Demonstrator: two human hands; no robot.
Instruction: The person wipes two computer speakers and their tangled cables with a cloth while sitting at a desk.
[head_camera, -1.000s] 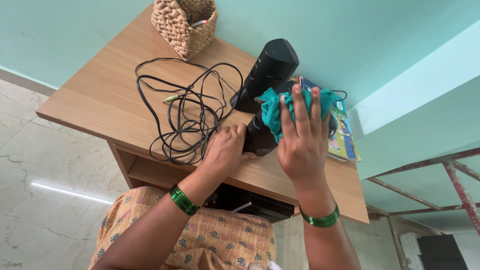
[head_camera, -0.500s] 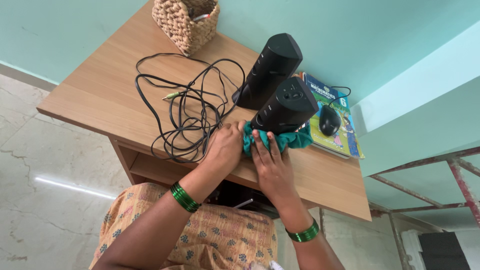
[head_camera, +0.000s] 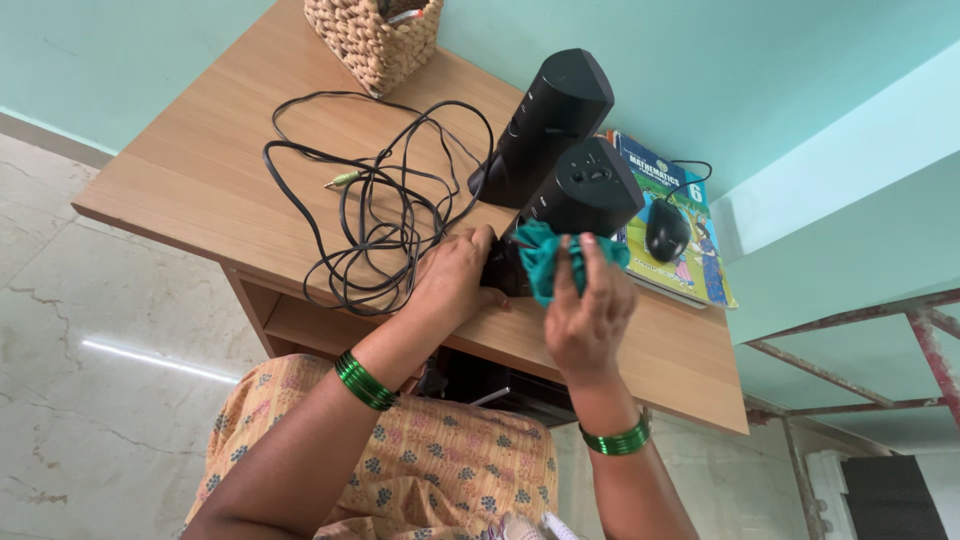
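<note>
head view: right hand (head_camera: 588, 318), fingers curled, presses a crumpled teal cloth (head_camera: 553, 258) against the lower side of the nearer black plastic speaker (head_camera: 580, 205). left hand (head_camera: 455, 283), half closed, steadies the speaker's base on the light wooden desk (head_camera: 210, 170), beside tangled black cables (head_camera: 375, 210).

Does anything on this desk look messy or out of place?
Yes: the black cable lies in a loose tangle across the desk, its plug end free. The mouse sits on a book, not the desk.
</note>
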